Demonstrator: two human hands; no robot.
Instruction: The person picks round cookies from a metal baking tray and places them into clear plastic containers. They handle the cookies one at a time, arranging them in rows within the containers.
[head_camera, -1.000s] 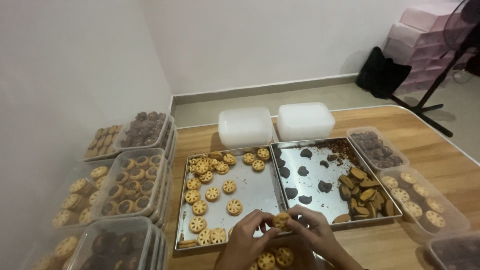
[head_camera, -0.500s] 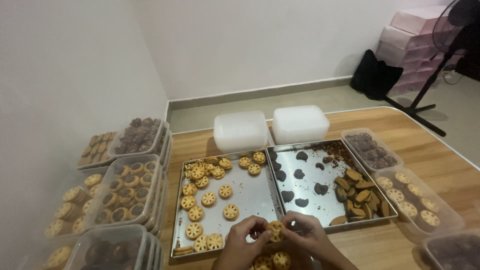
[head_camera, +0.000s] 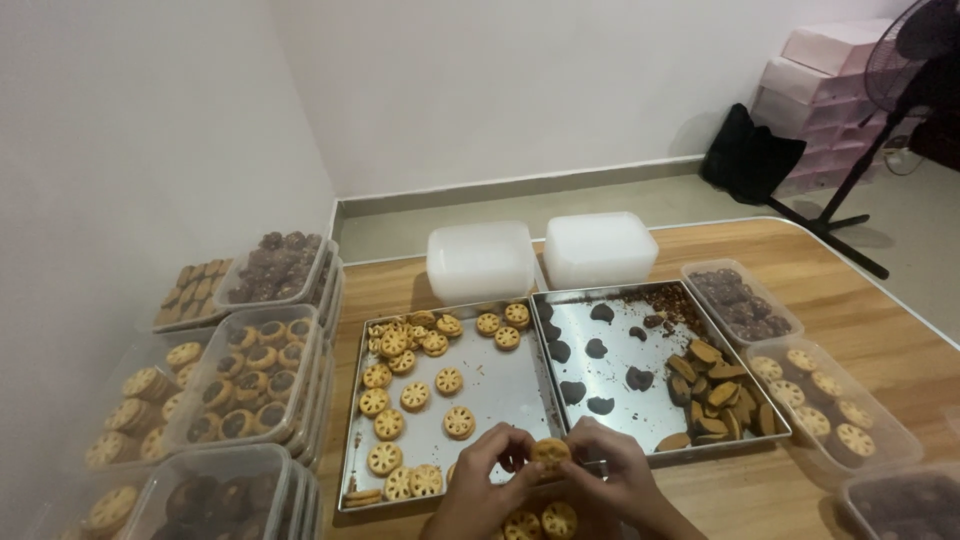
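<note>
My left hand (head_camera: 487, 484) and my right hand (head_camera: 612, 473) meet at the bottom of the view, both pinching one round golden flower-shaped cookie (head_camera: 550, 453). They hover over the near edge of a steel tray (head_camera: 495, 385) that carries several more of the same cookies. Two similar cookies (head_camera: 540, 522) lie just below my hands. A second steel tray (head_camera: 660, 345) to the right holds dark heart-shaped cookies and a pile of brown ones.
Clear plastic tubs of cookies (head_camera: 250, 375) are stacked along the left. More filled tubs (head_camera: 825, 395) line the right. Two upturned white containers (head_camera: 480, 260) sit behind the trays. A fan stand (head_camera: 850, 190) and pink boxes stand on the floor beyond the wooden table.
My hands have stayed together on the cookie at the tray's near edge. The camera has tilted slightly, shifting the scene in the view.
</note>
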